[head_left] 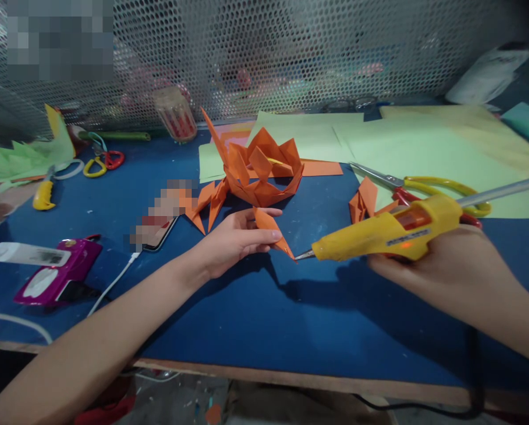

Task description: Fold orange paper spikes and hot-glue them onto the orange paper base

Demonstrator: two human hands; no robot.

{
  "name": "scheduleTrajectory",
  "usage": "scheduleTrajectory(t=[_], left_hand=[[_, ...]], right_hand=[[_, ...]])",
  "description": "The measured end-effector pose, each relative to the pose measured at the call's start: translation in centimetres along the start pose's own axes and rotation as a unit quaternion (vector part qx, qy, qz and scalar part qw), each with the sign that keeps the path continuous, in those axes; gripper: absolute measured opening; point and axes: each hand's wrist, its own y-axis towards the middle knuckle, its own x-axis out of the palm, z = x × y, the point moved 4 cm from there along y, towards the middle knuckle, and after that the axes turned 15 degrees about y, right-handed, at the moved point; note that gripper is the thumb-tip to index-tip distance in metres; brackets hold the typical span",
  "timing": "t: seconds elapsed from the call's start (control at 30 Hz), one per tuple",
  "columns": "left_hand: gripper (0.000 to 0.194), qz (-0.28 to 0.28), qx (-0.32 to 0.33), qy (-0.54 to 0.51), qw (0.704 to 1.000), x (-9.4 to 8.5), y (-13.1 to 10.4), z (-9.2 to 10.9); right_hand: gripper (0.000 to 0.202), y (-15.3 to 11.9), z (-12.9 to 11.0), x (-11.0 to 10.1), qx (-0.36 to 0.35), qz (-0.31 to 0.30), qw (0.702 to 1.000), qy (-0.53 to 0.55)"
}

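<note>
Between the thumb and fingers of my left hand [235, 242] is a folded orange paper piece [268, 227], its point facing down and right. My right hand [450, 265] is wrapped round a yellow glue gun [370, 236] with a glue stick in its back. The gun's metal nozzle is at the tip of the orange piece. Behind my left hand stands a ring of folded orange paper [264, 168], with more folded orange pieces [211, 203] at its left. Other folded orange pieces [364, 200] lie behind the glue gun.
Large scissors [441, 186] lie on pale green sheets [432, 147] at the back right. A phone [160, 233] with a white cable, a purple device [58, 274], small scissors [102, 162] and a jar [176, 115] are on the left. Behind is a perforated metal panel [211, 53].
</note>
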Motion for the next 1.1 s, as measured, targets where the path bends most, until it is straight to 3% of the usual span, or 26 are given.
scheduleTrajectory(t=[0.6, 0.87, 1.1], left_hand=[[0.038, -0.019, -0.004, 0.005, 1.000, 0.46, -0.03, -0.51], [0.040, -0.032, -0.002, 0.021, 0.999, 0.78, -0.29, -0.27], [0.042, -0.036, 0.007, 0.072, 0.997, 0.83, -0.32, -0.17]], right_hand=[[0.028, 0.03, -0.09, 0.09, 0.017, -0.007, 1.000, 0.010], [0.029, 0.20, -0.52, -0.08, -0.032, 0.012, 0.999, 0.004], [0.031, -0.04, -0.37, 0.08, -0.036, 0.011, 0.999, -0.015]])
